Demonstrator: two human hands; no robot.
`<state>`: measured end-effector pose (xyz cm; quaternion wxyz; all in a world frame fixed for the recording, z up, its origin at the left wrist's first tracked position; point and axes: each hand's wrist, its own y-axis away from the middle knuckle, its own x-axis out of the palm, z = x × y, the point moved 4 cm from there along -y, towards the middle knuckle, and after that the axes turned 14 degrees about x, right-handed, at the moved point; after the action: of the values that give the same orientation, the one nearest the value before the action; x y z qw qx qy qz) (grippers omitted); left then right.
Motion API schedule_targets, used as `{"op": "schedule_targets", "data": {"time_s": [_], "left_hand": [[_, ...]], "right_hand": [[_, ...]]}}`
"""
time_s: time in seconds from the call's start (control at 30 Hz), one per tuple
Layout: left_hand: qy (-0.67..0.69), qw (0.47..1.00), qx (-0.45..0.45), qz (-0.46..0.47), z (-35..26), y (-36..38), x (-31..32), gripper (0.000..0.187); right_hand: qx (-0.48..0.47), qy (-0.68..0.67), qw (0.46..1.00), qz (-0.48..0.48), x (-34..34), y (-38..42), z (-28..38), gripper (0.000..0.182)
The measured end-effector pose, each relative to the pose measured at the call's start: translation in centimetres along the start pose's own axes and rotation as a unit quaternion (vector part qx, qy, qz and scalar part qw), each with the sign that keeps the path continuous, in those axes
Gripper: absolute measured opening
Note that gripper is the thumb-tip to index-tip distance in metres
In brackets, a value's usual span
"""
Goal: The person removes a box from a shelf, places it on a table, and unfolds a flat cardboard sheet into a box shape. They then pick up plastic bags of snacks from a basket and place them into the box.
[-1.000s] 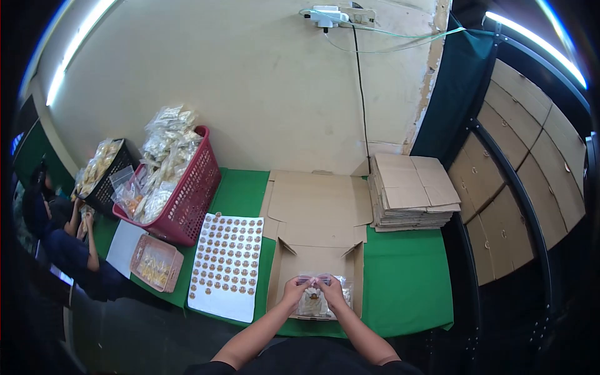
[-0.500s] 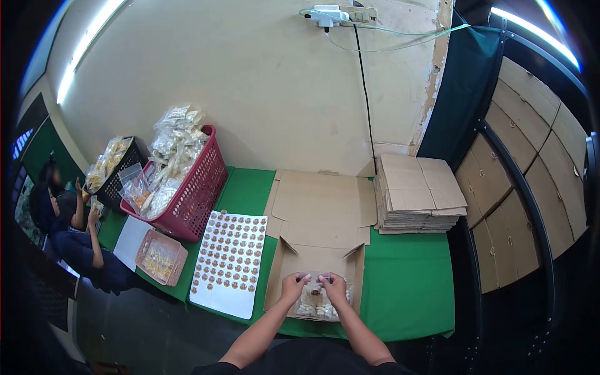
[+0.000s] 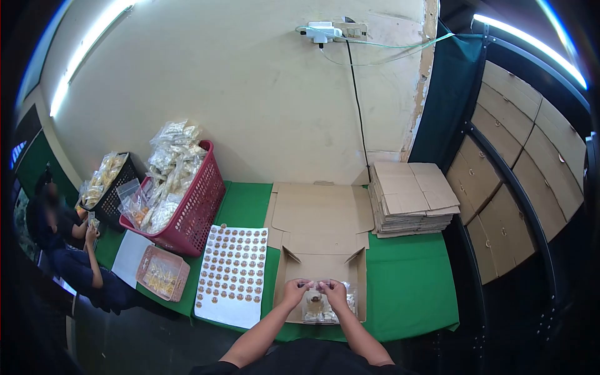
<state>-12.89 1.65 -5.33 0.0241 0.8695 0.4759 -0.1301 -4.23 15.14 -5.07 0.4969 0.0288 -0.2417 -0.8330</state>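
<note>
Both hands are over the near part of an open cardboard box (image 3: 322,212). My left hand (image 3: 296,292) pinches the top edge of a clear plastic packet (image 3: 315,301) at its left side. At the packet's right side, my right hand (image 3: 332,294) has its fingers closed on the same edge. A round brown sticker shows on the packet. Below and to the right, more clear packets with pale pieces (image 3: 345,301) lie in the box.
A sticker sheet (image 3: 232,269) lies left of the box, near a pink tray (image 3: 162,274) and a red basket (image 3: 187,206) heaped with packets. Behind stands a black basket (image 3: 119,187). Flattened cardboard (image 3: 414,197) is stacked right. A person (image 3: 72,262) is at the far left.
The whole view has shifted, with the table lower in it. My hands still hold the packet's top edge. The person at the left has lowered their hands.
</note>
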Motion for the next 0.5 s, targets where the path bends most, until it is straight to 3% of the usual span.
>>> {"op": "schedule_targets", "data": {"time_s": [0.33,0.5], "left_hand": [[0.065,0.997,0.004,0.051,-1.0,-0.5,-1.1,0.027],[0.165,0.984,-0.021,0.058,-0.9,-0.3,-0.8,0.024]], "right_hand": [[-0.007,-0.019,1.0,-0.006,0.0,1.2,1.0,0.021],[-0.006,-0.032,0.999,0.0,-0.6,0.7,0.2,0.02]]}}
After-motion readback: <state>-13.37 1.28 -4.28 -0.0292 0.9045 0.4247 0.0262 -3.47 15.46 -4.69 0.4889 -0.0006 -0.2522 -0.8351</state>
